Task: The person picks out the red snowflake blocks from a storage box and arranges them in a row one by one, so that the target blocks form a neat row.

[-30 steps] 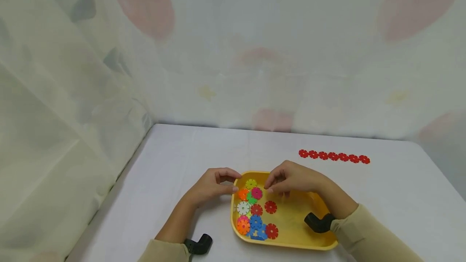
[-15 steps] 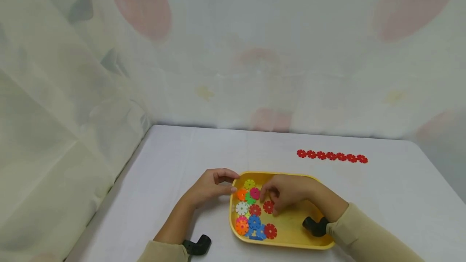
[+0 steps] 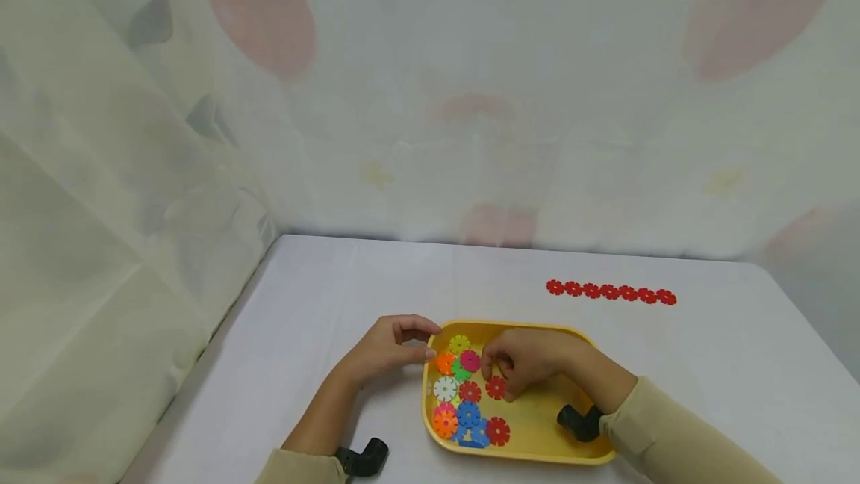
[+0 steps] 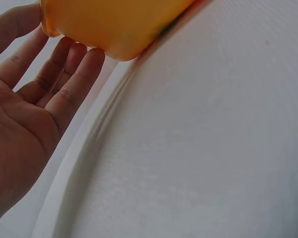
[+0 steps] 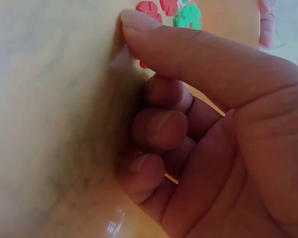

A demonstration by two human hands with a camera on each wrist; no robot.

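Red disc (image 3: 496, 387) among crowding discs (image 3: 459, 394)

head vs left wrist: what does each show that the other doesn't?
Head only: the right hand reaching into the yellow tray beside a red disc, the mixed-colour discs, and a row of red discs on the white table.
Left wrist only: the left hand seen palm-side, fingers under the tray's corner.
Both: left hand, tray, table.
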